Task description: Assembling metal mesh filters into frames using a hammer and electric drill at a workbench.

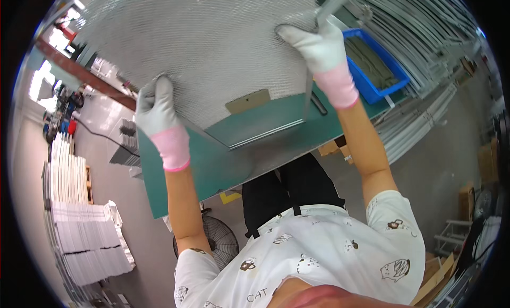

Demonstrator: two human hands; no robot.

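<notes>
A large silver sheet (212, 47) with a fine woven-looking texture is held up tilted over the table. At its left edge is my left hand (158, 103), in a white glove with a pink cuff, closed with the thumb on the sheet. My right hand (319, 45), gloved alike, grips the opposite edge, thumb on top; its other fingers are partly hidden. Along the sheet's near edge is a tan rectangular patch (248, 101). Below that edge shows a thin metal frame (268, 136); whether it is joined to the sheet I cannot tell.
The sheet is above a green-topped table (212, 172). To the right are a blue bin (378, 98), a dark bar-like tool (319, 104) and stacked pale metal strips (425, 47). A black fan (220, 238) is on the floor below; white stacked panels (87, 236) stand at left.
</notes>
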